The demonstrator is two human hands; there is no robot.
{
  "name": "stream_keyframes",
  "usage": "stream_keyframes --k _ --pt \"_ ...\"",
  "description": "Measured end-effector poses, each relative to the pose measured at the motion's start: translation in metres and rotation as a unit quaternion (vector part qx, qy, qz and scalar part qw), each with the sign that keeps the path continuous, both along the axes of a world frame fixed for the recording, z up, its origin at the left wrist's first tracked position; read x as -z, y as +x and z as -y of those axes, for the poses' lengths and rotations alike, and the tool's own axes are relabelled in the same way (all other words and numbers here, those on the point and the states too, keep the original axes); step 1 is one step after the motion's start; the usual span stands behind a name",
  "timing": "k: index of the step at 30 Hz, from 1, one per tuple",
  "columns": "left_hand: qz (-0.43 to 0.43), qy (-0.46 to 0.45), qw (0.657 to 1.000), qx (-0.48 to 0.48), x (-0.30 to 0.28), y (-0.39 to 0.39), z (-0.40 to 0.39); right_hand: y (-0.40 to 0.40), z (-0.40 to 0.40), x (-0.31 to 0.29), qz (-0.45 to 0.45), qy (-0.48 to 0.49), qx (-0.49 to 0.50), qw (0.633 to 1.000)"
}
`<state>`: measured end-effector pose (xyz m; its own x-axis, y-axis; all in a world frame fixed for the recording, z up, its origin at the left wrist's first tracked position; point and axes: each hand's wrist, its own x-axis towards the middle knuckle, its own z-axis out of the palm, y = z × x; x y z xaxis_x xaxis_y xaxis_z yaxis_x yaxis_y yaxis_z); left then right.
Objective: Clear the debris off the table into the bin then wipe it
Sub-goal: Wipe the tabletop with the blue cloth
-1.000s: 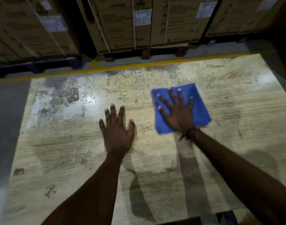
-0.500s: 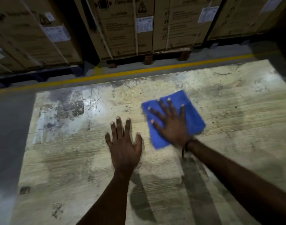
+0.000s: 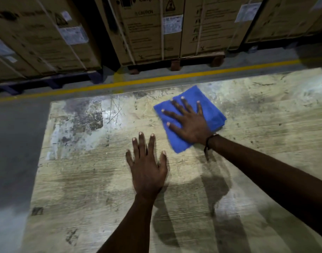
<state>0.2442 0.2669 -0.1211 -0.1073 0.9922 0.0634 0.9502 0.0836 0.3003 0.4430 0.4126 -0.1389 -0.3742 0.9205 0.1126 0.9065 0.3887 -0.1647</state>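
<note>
The table [image 3: 257, 161] is filling most of the frame, its pale, scratched top running from the lower edge up to a far edge just above the middle. A dark, blotchy stain [image 3: 87, 119] is showing in its upper left part. Beyond the far edge, a yellow floor line [image 3: 174, 77] is crossing the frame, and strapped cardboard boxes [image 3: 152, 30] are standing on pallets along the top. No bin is showing anywhere, and no loose debris is visible on the table, so the work is probably at the wiping stage.

The blue cloth [image 3: 213, 110], folded, is lying flat on the table right of centre, close to the far edge. The right hand [image 3: 191, 125] is pressing on it with fingers straight and spread apart. The left hand [image 3: 147, 170] is resting flat on the bare top just below centre, near the cloth but not touching it, its fingers straight and a little apart, holding nothing.

The main risk is the far edge: a forward stroke could be pushing the cloth over it and onto the floor. Because the palm is only pressing, not gripping, the cloth could also be bunching or sliding out from under the hand on the rough surface. The stain at the upper left could be getting missed if strokes are staying on the right.
</note>
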Motion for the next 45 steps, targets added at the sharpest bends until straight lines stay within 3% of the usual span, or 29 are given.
stream_keyframes --k 3,6,9,12,17,19,22,27,30,33,35,37,42,45 --pt "-0.007 -0.005 1.000 0.003 0.000 0.001 0.000 0.014 -0.043 -0.009 -0.037 -0.031 0.186 0.981" --pt "-0.016 -0.006 1.000 0.004 0.001 0.000 -0.001 -0.007 -0.051 -0.014 -0.082 -0.060 0.258 0.961" --pt "-0.014 0.001 1.000 0.004 0.003 -0.001 0.000 -0.038 -0.005 -0.006 -0.047 -0.018 0.135 0.990" --pt "-0.014 0.003 1.000 0.001 0.003 -0.001 0.000 -0.019 0.029 -0.001 0.001 0.003 0.001 1.000" --pt "0.002 -0.002 1.000 0.009 0.002 -0.001 0.001 0.054 -0.048 -0.019 -0.040 -0.063 0.234 0.969" --pt "0.003 -0.002 1.000 0.006 0.001 -0.001 0.000 0.053 -0.057 -0.019 -0.064 -0.071 0.274 0.957" --pt "0.006 -0.002 1.000 0.004 0.001 0.000 0.000 0.018 -0.028 -0.014 -0.055 -0.049 0.226 0.971" --pt "0.005 0.006 1.000 0.001 0.002 -0.001 -0.001 0.018 0.065 -0.007 0.004 0.007 0.004 1.000" --pt "0.007 -0.002 1.000 0.005 0.002 0.000 0.000 0.068 0.032 -0.009 0.028 0.007 0.101 0.995" --pt "0.008 -0.003 1.000 0.004 0.001 -0.001 0.000 0.090 -0.013 -0.020 -0.025 -0.053 0.236 0.970" --pt "0.008 -0.002 1.000 0.004 0.001 0.000 0.001 0.073 -0.017 -0.019 -0.045 -0.063 0.275 0.958" --pt "0.007 -0.003 1.000 0.004 0.002 0.000 0.000 0.043 0.005 -0.016 -0.034 -0.041 0.247 0.968" --pt "0.017 -0.005 1.000 0.002 0.002 -0.001 0.001 0.011 0.129 -0.013 0.011 -0.010 0.015 1.000" --pt "0.015 -0.012 1.000 0.006 0.000 -0.001 0.001 0.055 0.098 -0.013 0.046 0.002 0.071 0.996"
